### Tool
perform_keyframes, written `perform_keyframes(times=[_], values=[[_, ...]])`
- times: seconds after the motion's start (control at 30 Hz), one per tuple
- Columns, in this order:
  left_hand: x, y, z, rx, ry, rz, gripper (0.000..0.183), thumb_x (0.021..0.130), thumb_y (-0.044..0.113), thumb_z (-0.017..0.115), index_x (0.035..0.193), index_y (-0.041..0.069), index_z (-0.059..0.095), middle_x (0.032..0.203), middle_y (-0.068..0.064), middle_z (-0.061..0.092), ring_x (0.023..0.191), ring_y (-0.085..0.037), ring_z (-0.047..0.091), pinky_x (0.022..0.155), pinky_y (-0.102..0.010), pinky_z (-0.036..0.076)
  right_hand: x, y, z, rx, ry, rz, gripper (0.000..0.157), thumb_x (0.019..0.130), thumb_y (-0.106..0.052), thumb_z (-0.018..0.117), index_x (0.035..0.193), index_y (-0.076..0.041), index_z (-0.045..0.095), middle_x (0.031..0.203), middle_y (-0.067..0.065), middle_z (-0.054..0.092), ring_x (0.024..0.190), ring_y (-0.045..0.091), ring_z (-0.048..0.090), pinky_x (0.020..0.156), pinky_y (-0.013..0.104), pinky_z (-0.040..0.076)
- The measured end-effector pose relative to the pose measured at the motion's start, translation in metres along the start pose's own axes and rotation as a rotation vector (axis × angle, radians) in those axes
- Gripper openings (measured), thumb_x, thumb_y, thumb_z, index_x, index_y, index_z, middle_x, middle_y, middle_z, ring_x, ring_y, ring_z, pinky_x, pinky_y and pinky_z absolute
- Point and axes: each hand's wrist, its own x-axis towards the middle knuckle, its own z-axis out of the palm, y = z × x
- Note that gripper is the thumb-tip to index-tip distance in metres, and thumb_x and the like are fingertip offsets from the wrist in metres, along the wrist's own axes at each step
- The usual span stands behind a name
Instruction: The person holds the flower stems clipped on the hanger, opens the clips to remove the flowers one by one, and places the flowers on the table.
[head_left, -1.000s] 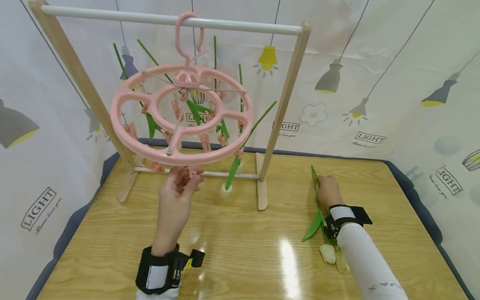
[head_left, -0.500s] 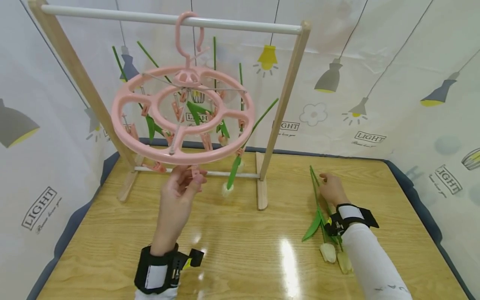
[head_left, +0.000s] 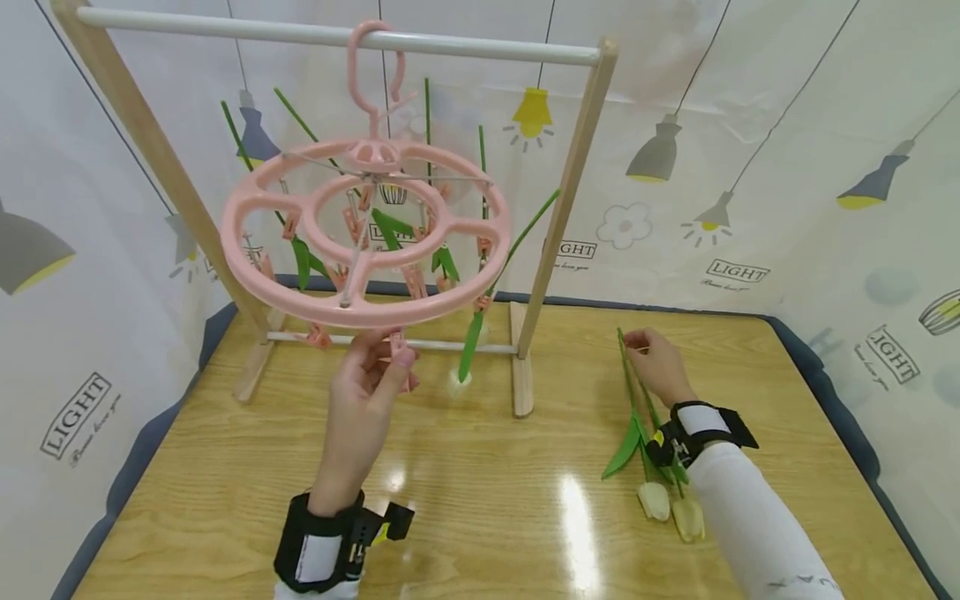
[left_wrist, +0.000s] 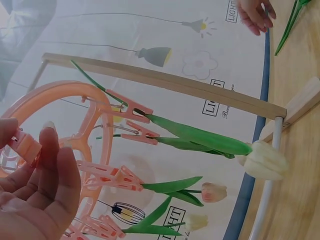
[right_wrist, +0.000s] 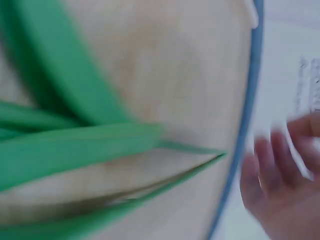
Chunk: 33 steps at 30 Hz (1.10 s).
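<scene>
My left hand [head_left: 358, 400] pinches a pink clothespin [left_wrist: 26, 147] below the front rim of a pink round clip hanger [head_left: 300, 308]. That clothespin holds no flower. Other clothespins [left_wrist: 131, 106] on the hanger grip artificial tulips [left_wrist: 265, 160], heads down and green stems up. On the table at right lie a white tulip [head_left: 654, 502] and a yellowish-white tulip [head_left: 688, 520], their stems pointing away from me. Over the stem ends is my right hand [head_left: 662, 367], its fingers loosely bent; in the right wrist view they are apart from the green leaves [right_wrist: 75, 150].
The hanger hooks over the white top bar [head_left: 480, 48] of a wooden-sided rack [head_left: 573, 183]. The rack's feet [head_left: 522, 383] stand on the wood-grain table [head_left: 487, 517]. A lamp-patterned cloth [head_left: 795, 142] encloses the back and sides.
My right hand has drawn slightly away from the stems, its fingers coming more into sight. The left hand has shifted slightly right with the clothespin.
</scene>
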Motion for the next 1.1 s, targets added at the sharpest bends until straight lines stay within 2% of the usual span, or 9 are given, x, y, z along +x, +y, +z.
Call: perform_keyframes(times=[0.2, 0.33, 0.43, 0.53, 0.63, 0.77, 0.9, 1.0, 1.1], values=[[-0.001, 0.005, -0.001, -0.034, -0.001, 0.009, 0.028, 0.099, 0.006, 0.057, 0.126, 0.003, 0.055, 0.101, 0.000, 0.060, 0.071, -0.009, 0.060, 0.070, -0.020, 0.055, 0.008, -0.045, -0.003, 0.098, -0.386, -0.111, 0.036, 0.104, -0.024, 0.049, 0.129, 0.000, 0.053, 0.123, 0.027, 0.058, 0.113, 0.040, 0.057, 0.094, 0.050, 0.052], [-0.001, 0.008, -0.002, -0.058, 0.013, 0.026, 0.026, 0.099, 0.005, 0.056, 0.125, 0.005, 0.055, 0.103, -0.004, 0.061, 0.073, -0.009, 0.061, 0.072, -0.021, 0.056, 0.007, -0.072, 0.006, 0.144, -0.508, -0.146, 0.035, 0.103, -0.030, 0.051, 0.129, -0.006, 0.055, 0.121, 0.020, 0.063, 0.113, 0.035, 0.060, 0.094, 0.044, 0.053], [-0.001, 0.009, -0.002, -0.066, 0.028, 0.041, 0.027, 0.099, 0.005, 0.056, 0.126, 0.002, 0.054, 0.104, -0.009, 0.061, 0.076, -0.010, 0.062, 0.073, -0.021, 0.056, 0.004, -0.093, 0.015, 0.182, -0.516, -0.181, 0.037, 0.102, -0.031, 0.054, 0.131, -0.008, 0.055, 0.122, 0.015, 0.065, 0.110, 0.027, 0.063, 0.093, 0.038, 0.053], [-0.001, 0.009, -0.002, -0.074, 0.048, 0.049, 0.029, 0.100, 0.006, 0.056, 0.127, -0.003, 0.051, 0.103, -0.010, 0.062, 0.077, -0.011, 0.063, 0.072, -0.021, 0.056, 0.002, -0.115, 0.022, 0.219, -0.486, -0.244, 0.038, 0.102, -0.029, 0.055, 0.134, -0.009, 0.053, 0.125, 0.014, 0.064, 0.111, 0.023, 0.062, 0.094, 0.037, 0.053], [-0.001, 0.008, -0.003, -0.093, 0.069, 0.048, 0.027, 0.100, 0.006, 0.056, 0.126, 0.001, 0.051, 0.101, -0.007, 0.063, 0.077, -0.010, 0.063, 0.071, -0.020, 0.055, 0.001, -0.139, 0.026, 0.313, -0.435, -0.310, 0.040, 0.102, -0.024, 0.055, 0.138, -0.009, 0.048, 0.130, 0.016, 0.059, 0.118, 0.030, 0.059, 0.098, 0.043, 0.051], [0.000, 0.007, -0.002, -0.119, 0.075, 0.048, 0.026, 0.100, 0.006, 0.055, 0.125, 0.009, 0.052, 0.100, -0.003, 0.063, 0.079, -0.010, 0.062, 0.072, -0.021, 0.056, -0.001, -0.167, 0.031, 0.473, -0.369, -0.351, 0.045, 0.102, -0.021, 0.054, 0.144, -0.010, 0.040, 0.134, 0.015, 0.053, 0.123, 0.035, 0.056, 0.098, 0.045, 0.051], [-0.001, 0.005, 0.000, -0.126, 0.058, 0.036, 0.028, 0.100, 0.006, 0.055, 0.128, 0.011, 0.051, 0.097, -0.002, 0.064, 0.079, -0.010, 0.063, 0.075, -0.022, 0.057, -0.002, -0.181, 0.037, 0.536, -0.329, -0.383, 0.050, 0.103, -0.024, 0.053, 0.149, -0.013, 0.037, 0.139, 0.012, 0.051, 0.124, 0.028, 0.055, 0.102, 0.047, 0.048], [-0.002, 0.003, 0.001, -0.132, 0.039, 0.022, 0.031, 0.100, 0.005, 0.054, 0.131, 0.011, 0.049, 0.096, -0.001, 0.064, 0.080, -0.009, 0.064, 0.077, -0.023, 0.057, -0.001, -0.185, 0.040, 0.554, -0.329, -0.414, 0.046, 0.103, -0.025, 0.052, 0.147, -0.015, 0.041, 0.140, 0.010, 0.052, 0.125, 0.022, 0.054, 0.108, 0.049, 0.044], [-0.002, 0.001, 0.000, -0.144, 0.007, 0.024, 0.034, 0.101, 0.005, 0.052, 0.133, 0.011, 0.046, 0.098, -0.001, 0.064, 0.086, -0.009, 0.065, 0.079, -0.023, 0.057, -0.002, -0.187, 0.042, 0.592, -0.340, -0.438, 0.040, 0.103, -0.023, 0.053, 0.141, -0.012, 0.047, 0.136, 0.010, 0.056, 0.123, 0.020, 0.056, 0.109, 0.042, 0.046]])
